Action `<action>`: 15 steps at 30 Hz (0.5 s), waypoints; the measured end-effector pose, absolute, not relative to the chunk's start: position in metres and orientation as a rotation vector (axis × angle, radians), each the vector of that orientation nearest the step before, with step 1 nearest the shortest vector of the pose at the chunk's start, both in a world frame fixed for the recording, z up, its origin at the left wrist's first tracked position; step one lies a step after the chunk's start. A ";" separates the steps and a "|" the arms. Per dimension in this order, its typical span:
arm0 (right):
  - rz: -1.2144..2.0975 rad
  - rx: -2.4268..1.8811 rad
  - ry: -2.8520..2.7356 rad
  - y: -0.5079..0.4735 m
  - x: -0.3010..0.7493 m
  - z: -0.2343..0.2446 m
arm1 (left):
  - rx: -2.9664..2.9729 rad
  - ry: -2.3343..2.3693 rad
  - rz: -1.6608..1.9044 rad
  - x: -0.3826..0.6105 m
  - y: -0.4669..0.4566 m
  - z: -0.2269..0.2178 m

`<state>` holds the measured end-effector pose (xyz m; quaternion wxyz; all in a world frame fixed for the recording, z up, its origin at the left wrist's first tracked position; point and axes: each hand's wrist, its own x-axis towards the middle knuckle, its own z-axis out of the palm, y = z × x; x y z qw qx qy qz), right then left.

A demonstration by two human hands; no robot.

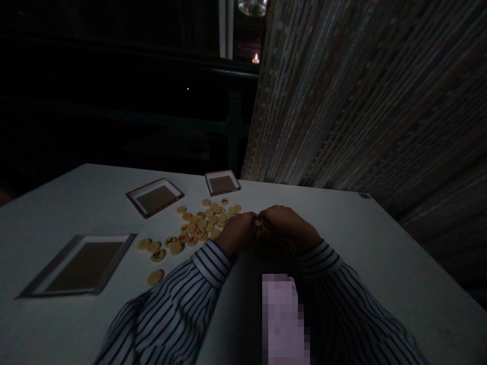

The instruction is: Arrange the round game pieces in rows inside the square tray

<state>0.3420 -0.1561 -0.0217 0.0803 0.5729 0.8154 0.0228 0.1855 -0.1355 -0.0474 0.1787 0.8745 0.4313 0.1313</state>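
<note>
Below the frame's centre, round pieces (260,223) are cupped by the curled left hand (239,232) and right hand (289,226), probably so none scatters; whether any is gripped cannot be told. Loose discs (202,223) are spread leftward, near 3 shallow trays (155,198).

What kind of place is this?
Probably a dim indoor room, maybe at home or in a café: there's a white table, a hanging string curtain, and round game pieces spread out.
</note>
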 end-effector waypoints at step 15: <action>0.103 1.830 2.323 -0.160 0.352 0.004 | 2.372 1.310 0.487 0.169 -0.122 -0.033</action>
